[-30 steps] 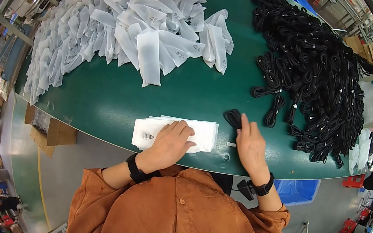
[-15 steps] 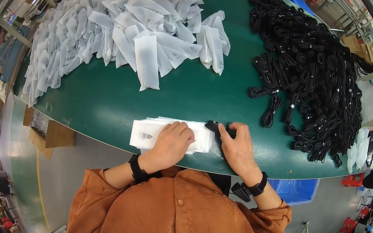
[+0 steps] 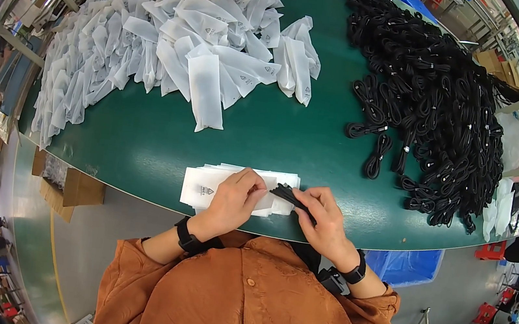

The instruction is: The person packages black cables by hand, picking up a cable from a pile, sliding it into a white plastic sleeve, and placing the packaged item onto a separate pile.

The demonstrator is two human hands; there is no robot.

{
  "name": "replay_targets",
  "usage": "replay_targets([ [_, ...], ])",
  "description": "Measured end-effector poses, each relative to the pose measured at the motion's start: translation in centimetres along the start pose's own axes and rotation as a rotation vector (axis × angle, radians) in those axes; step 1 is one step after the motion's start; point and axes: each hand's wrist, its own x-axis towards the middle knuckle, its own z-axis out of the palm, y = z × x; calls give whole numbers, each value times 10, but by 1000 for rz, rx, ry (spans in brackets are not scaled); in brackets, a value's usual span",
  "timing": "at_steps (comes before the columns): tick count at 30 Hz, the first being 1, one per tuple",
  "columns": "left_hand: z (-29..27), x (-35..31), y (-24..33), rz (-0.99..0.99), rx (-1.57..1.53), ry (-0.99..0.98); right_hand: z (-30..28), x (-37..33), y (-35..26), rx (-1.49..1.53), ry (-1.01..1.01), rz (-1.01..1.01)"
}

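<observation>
A stack of flat white translucent bags (image 3: 196, 188) lies near the front edge of the green table (image 3: 255, 142). Over it, my left hand (image 3: 232, 196) has its thumb and forefinger pinched at the open end of the top bag. My right hand (image 3: 325, 222) grips a coiled black cable (image 3: 284, 192), its tip at the bag's mouth on the stack's right side. Whether the tip has entered the bag is hard to make out. Both wrists wear black bands.
Many filled white bags (image 3: 176, 46) are heaped at the far left. A large pile of coiled black cables (image 3: 437, 107) covers the right side. Below the table stand a blue bin (image 3: 406, 266) at right and an open cardboard box (image 3: 82, 188) at left.
My right hand has picked the cable off the table and brought it left to the bag. My left hand has gone from resting on the stack to pinching the bag's edge.
</observation>
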Motion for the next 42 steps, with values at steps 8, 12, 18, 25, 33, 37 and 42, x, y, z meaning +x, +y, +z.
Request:
replay_targets([
  [8, -8, 2, 1, 493, 160, -51, -1, 4, 1, 43, -186, -37],
  [12, -11, 5, 14, 597, 252, -149, -1, 12, -9, 579, -309, 758],
  [18, -11, 17, 17, 525, 176, -86, 14, 11, 4, 512, -155, 467],
  [25, -18, 33, 26, 443, 84, 2, -2, 34, -7, -26, 22, -75],
  [33, -13, 41, 32, 378, -14, -31, 7, 41, -13, 189, 85, 0],
  [37, -26, 46, 34, 30, -537, -70, 2, 50, -20, 256, 183, -192],
  [42, -28, 55, 27, 6, -745, -155, -12, 52, -26, 97, 151, -377],
])
